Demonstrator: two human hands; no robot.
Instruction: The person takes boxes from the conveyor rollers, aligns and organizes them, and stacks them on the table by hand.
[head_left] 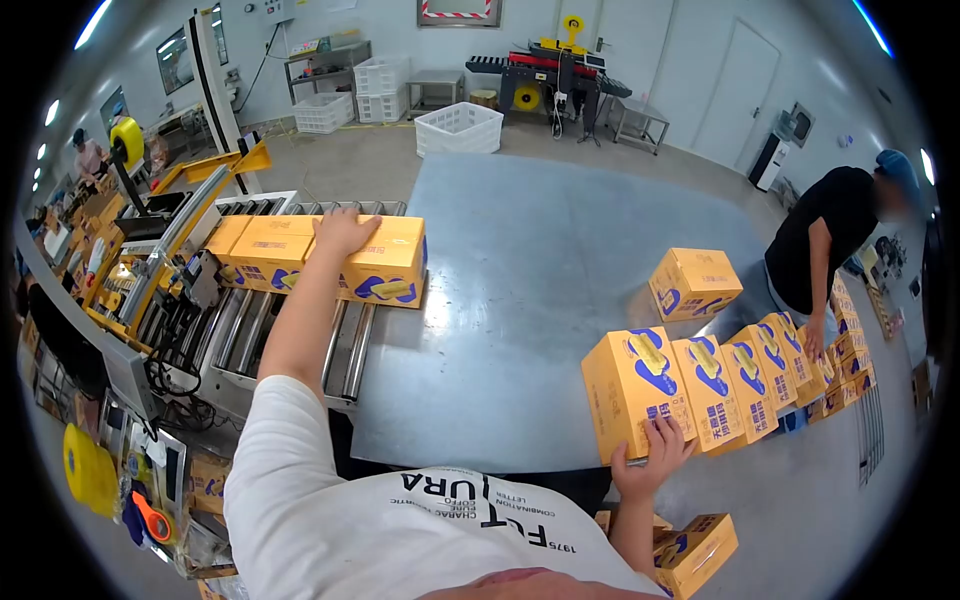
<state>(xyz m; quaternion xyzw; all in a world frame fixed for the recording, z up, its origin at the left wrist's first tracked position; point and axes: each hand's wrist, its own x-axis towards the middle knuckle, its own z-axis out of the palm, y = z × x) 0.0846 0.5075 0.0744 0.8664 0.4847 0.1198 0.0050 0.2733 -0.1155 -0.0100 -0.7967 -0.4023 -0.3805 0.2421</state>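
Note:
My left hand (345, 233) lies on top of an orange carton (392, 245) at the end of the roller conveyor, its fingers stretched toward the far edge. Another orange carton (268, 252) sits against it on the left. At the table's near right edge, my right hand (655, 460) rests with fingers spread on the lower printed face of a tall orange carton (625, 385). Several similar cartons (707, 390) stand beside it in a slanting row. A single carton (697, 283) sits apart behind the row.
A metal table (500, 370) adjoins the roller conveyor (350, 350) and a yellow-framed machine (165, 240). At the right, a co-worker (845, 235) reaches toward the row's far end. Below my right arm is another carton (697, 555). A white crate (458, 130) stands beyond the table.

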